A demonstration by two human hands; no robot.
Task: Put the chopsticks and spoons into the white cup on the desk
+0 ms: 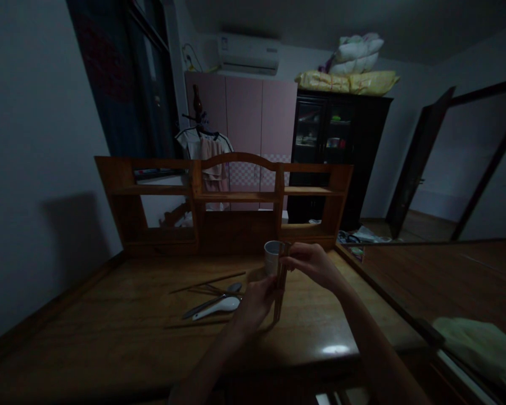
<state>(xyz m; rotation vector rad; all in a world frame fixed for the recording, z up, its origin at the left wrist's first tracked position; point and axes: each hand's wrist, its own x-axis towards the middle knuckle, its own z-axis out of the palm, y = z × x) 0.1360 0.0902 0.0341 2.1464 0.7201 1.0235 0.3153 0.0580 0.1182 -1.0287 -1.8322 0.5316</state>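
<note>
Several wooden chopsticks [279, 304] stand upright in a bundle over the table, their lower ends at or near its surface. My left hand [258, 301] is wrapped round the middle of the bundle. At the top, the fingers of my right hand [307, 260] are closed on the same chopsticks. Just behind them stands a white cup [271, 257], partly hidden by the bundle and my hands. Left of my left hand lie a white spoon [219, 307], a metal spoon [234, 287] and several loose chopsticks [211, 281].
The wooden table [109, 326] has a low shelf unit [236, 197] along its back edge. A raised rim [379, 292] runs down its right side. Pale cloth [480, 349] lies at the lower right. Beyond stand a pink wardrobe [244, 112] and a dark cabinet [341, 152].
</note>
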